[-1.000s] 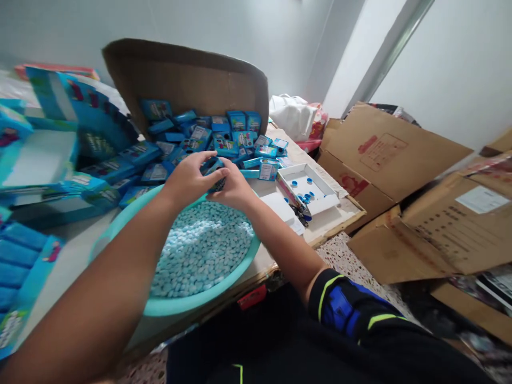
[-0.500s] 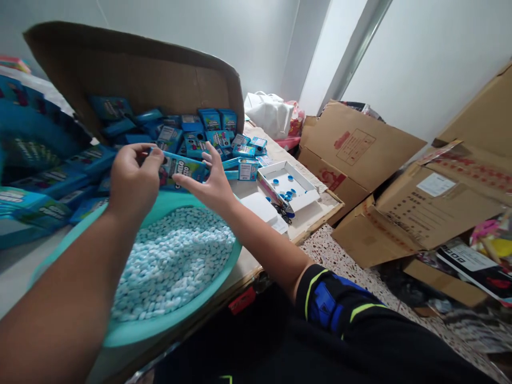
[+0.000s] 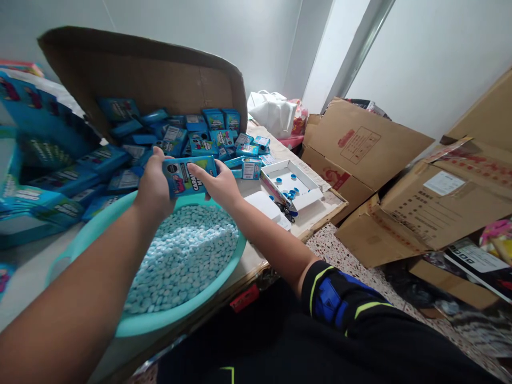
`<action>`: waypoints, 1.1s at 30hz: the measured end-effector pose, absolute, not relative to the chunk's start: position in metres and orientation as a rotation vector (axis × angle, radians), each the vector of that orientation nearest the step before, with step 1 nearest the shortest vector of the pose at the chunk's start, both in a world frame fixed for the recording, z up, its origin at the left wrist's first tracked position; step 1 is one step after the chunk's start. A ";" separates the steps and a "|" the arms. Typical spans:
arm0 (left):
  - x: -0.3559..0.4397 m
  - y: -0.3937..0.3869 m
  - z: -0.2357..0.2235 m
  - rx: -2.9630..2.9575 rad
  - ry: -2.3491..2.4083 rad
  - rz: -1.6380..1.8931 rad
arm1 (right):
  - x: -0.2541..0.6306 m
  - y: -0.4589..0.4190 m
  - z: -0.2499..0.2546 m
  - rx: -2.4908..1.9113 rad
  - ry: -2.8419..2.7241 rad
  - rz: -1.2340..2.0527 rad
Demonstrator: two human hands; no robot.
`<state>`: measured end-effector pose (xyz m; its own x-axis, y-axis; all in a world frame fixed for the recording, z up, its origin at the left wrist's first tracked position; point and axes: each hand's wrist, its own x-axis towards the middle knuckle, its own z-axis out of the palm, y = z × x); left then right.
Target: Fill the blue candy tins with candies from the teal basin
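Between my two hands is a small blue candy box with printed lettering, held above the far side of a turquoise basin. My left hand is closed around the box's left end, its fingers partly hidden behind it. On the right end my right hand grips too, thumb across the printed face. Pale blue candies fill the basin under my forearms. Behind the hands, many similar blue boxes lie heaped in and before an open cardboard carton.
Right of the basin a white tray holds several small blue caps, with dark pliers-like tool beside it. Large cardboard boxes stand past the table's right edge. Stacked blue display cartons crowd the left.
The candy box was mostly hidden between my hands, then came up with its printed face showing. My right fingers, spread half a second ago, are now closed on it. The view has shifted.
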<state>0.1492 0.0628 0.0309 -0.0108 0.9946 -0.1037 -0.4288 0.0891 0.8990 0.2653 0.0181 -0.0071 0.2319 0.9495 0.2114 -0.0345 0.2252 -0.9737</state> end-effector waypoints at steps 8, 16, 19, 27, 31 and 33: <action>0.153 0.053 0.035 0.637 0.831 1.141 | 0.267 0.029 -0.018 -1.150 -1.120 0.690; 0.148 0.053 0.030 0.621 0.612 1.154 | 0.267 0.040 -0.029 -1.038 -1.129 0.565; 0.149 0.053 0.029 0.583 0.601 1.184 | 0.267 0.042 -0.031 -1.018 -1.160 0.531; 0.144 0.051 0.031 0.593 0.668 1.088 | 0.268 0.039 -0.029 -1.059 -1.177 0.359; 0.141 0.052 0.032 0.613 0.636 1.071 | 0.268 0.037 -0.027 -1.084 -1.204 0.344; 0.141 0.054 0.031 0.607 0.632 1.091 | 0.267 0.034 -0.026 -1.040 -1.231 0.384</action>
